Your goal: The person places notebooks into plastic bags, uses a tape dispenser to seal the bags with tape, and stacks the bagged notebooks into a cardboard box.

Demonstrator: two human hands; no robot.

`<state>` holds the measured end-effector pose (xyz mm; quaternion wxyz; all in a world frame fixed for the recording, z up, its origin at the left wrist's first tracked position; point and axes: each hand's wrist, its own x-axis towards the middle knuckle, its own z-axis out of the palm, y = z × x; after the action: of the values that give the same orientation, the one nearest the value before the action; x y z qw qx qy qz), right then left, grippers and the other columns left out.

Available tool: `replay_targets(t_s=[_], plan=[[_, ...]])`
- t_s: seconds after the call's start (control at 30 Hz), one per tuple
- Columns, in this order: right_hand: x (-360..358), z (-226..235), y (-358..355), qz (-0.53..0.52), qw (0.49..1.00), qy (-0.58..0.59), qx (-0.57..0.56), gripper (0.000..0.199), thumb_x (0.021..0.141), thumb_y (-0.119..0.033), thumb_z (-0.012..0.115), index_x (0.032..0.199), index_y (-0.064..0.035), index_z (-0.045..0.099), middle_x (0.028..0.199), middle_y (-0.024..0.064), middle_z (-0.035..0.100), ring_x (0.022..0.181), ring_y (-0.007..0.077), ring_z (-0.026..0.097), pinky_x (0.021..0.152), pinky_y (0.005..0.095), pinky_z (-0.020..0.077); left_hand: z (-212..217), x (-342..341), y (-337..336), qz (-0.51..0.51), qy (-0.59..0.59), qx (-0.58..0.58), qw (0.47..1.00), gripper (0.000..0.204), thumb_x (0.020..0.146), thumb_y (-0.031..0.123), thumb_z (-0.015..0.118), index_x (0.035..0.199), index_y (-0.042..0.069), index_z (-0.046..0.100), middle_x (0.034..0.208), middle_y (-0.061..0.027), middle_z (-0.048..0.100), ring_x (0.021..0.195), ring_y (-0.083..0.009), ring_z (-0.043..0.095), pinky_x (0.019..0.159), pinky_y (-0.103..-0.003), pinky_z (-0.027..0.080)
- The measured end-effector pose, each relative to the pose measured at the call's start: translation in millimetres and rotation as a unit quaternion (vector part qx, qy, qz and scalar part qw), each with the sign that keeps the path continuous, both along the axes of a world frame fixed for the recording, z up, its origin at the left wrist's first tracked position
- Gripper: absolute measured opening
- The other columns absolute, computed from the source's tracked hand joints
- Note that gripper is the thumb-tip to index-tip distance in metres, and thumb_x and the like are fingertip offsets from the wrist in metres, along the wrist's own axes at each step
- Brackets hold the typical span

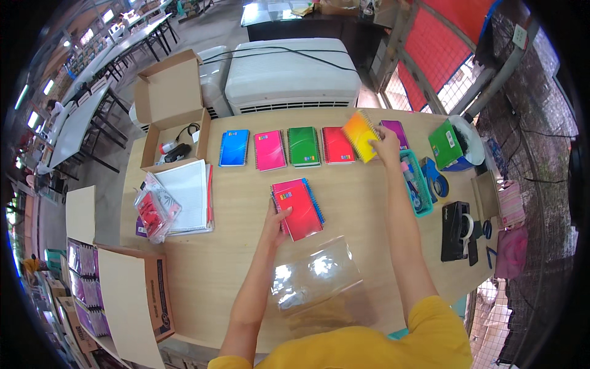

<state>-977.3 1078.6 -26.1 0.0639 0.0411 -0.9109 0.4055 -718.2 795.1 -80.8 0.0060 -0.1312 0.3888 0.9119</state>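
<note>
My left hand (275,220) rests on the left edge of a small stack of spiral notebooks (300,208), a red one on top with pink and blue ones under it. My right hand (388,146) grips a yellow-orange spiral notebook (360,135), tilted and lifted over the far row. That row holds a blue (234,147), a pink (270,150), a green (304,146), a red (337,145) and a purple notebook (394,130), lying flat side by side. A clear plastic bag (314,275) lies near me on the wooden table (233,258).
An open cardboard box (174,117) stands at far left, with a white open notebook (187,195) and a red plastic packet (153,212) below it. A teal tray (419,183), blue tape roll (437,184), black tape dispenser (456,230) and green notebook (445,144) sit right. Another carton (138,298) stands near left.
</note>
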Motion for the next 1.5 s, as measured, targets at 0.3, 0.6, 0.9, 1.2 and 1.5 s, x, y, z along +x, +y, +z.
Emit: replay_targets(t_s=[0.3, 0.6, 0.9, 1.2, 1.5], plan=[[153, 65, -131, 0.555, 0.806, -0.154, 0.136, 0.038, 0.064, -0.001, 0.077, 0.100, -0.0027, 0.064, 0.102, 0.0116, 0.067, 0.101, 0.0287, 0.064, 0.093, 0.0401, 0.0498, -12, 25, 18, -0.214, -0.066, 0.237, 0.945, 0.060, 0.091, 0.026, 0.067, 0.140, 0.005, 0.038, 0.135, -0.0138, 0.054, 0.116, -0.0266, 0.060, 0.094, -0.045, 0.053], [54, -76, -76, 0.137, 0.913, 0.272, 0.270, 0.044, 0.077, -0.007, 0.069, 0.121, -0.0056, 0.063, 0.123, 0.0166, 0.059, 0.119, 0.0342, 0.053, 0.101, 0.0431, 0.0436, -15, 31, 10, -0.091, -0.085, 0.119, 0.985, 0.053, 0.090, 0.015, 0.068, 0.135, 0.002, 0.043, 0.123, -0.0144, 0.060, 0.108, -0.0287, 0.064, 0.090, -0.044, 0.056], [141, 6, -49, 0.139, 0.943, 0.301, 0.018, 0.039, 0.078, -0.004, 0.065, 0.117, -0.0091, 0.067, 0.117, 0.0117, 0.067, 0.109, 0.0327, 0.062, 0.091, 0.0444, 0.0504, -18, 26, 10, -0.032, -0.073, 0.101, 0.992, 0.059, 0.093, 0.029, 0.067, 0.138, 0.004, 0.039, 0.125, -0.0135, 0.058, 0.113, -0.0269, 0.061, 0.090, -0.043, 0.057], [274, 28, -58, 0.428, 0.890, 0.118, 0.104, 0.052, 0.077, -0.019, 0.076, 0.125, -0.0063, 0.062, 0.141, 0.0144, 0.051, 0.122, 0.0344, 0.054, 0.103, 0.0478, 0.0430, -16, 35, 48, -0.054, -0.091, 0.129, 0.986, 0.053, 0.089, 0.021, 0.063, 0.134, 0.000, 0.045, 0.123, -0.0168, 0.061, 0.106, -0.0276, 0.065, 0.091, -0.042, 0.056], [102, 19, 36, 0.035, 0.993, 0.100, 0.055, 0.031, 0.081, -0.020, 0.071, 0.107, -0.0025, 0.070, 0.113, 0.0170, 0.066, 0.107, 0.0354, 0.061, 0.096, 0.0416, 0.0473, -31, 49, 34, -0.011, -0.057, 0.081, 0.995, 0.058, 0.079, 0.003, 0.070, 0.131, -0.004, 0.045, 0.119, -0.0174, 0.060, 0.104, -0.0282, 0.065, 0.089, -0.042, 0.056]])
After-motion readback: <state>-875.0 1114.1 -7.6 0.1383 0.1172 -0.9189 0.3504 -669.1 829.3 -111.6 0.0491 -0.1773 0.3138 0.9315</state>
